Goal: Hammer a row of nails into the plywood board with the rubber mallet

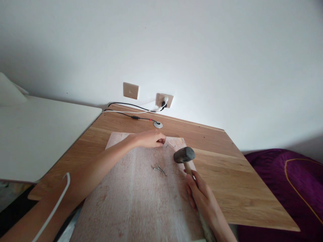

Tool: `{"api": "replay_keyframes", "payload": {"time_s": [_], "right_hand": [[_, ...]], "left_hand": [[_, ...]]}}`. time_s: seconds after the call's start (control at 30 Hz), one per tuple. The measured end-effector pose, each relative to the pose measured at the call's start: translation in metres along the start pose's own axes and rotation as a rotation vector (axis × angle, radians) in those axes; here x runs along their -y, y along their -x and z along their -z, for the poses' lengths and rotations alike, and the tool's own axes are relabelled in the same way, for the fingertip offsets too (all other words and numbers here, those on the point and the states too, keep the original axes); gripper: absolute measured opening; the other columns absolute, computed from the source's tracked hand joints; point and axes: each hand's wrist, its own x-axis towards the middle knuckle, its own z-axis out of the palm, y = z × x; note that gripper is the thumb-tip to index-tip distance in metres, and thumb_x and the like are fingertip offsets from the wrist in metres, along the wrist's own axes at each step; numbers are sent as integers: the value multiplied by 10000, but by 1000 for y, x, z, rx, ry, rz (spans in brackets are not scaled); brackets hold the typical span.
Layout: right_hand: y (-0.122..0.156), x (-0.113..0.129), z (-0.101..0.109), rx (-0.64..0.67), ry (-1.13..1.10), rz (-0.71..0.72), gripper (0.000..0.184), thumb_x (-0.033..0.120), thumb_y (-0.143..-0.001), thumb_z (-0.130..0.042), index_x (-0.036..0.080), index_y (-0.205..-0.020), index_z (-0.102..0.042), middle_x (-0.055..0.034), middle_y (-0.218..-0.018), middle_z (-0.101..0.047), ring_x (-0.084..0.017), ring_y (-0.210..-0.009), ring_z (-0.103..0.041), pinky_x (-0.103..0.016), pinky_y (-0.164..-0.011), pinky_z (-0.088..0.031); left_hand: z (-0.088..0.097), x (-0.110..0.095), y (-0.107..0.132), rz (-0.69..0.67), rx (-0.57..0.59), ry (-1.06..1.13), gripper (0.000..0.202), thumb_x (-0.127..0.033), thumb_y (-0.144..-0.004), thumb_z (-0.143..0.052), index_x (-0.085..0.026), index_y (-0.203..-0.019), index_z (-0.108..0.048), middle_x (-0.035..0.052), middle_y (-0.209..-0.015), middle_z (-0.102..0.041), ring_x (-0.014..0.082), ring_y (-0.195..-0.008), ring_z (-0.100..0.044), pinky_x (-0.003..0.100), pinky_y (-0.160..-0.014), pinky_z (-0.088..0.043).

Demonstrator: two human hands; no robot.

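Near the middle of a pale, scuffed wooden board (pixel 121 201), a small cluster of thin silver nails (pixel 158 169) lies crisscrossed at five o'clock from the curled left-hand fingers (pixel 160 141), closer to that left hand (pixel 147 139) than the right hand (pixel 203 198), wrapped around a dark-headed, wooden-handled hammer (pixel 184 155); any pinch is hidden

Domestic room: an oak counter (pixel 222 174) against a white painted wall (pixel 202 50) carrying a switch plate (pixel 131 90) and a power socket (pixel 164 100). Cables (pixel 133 117) feed a desk grommet (pixel 157 125). A white table (pixel 37 134) stands left, a purple gold-piped cushion (pixel 282 195) right.
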Motion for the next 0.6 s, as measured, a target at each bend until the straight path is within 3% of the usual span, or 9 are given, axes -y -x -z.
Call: {"api": "replay_keyframes", "payload": {"time_s": [0.3,0.6], "right_hand": [[-1,-2,-1,-7,-15,-2,558,672,-997,-456,196,-1248,-604,79,-584,-475,-105,-391,-418,-221,-368,-326],[0,0,0,1,10,-4,560,655,-1018,-428,185,-1281,-581,76,-590,-476,-111,-403,-431,-220,-365,-334]], "left_hand": [[1,0,1,37,18,20,52,-137,-866,-759,-160,-842,-719,13,-779,-730,138,-715,-669,241,-673,-414],[-11,18,-1,80,-35,79,172,-241,-807,-835,-146,-836,-694,15,-778,-709,141,-699,-638,238,-638,-411]]}}
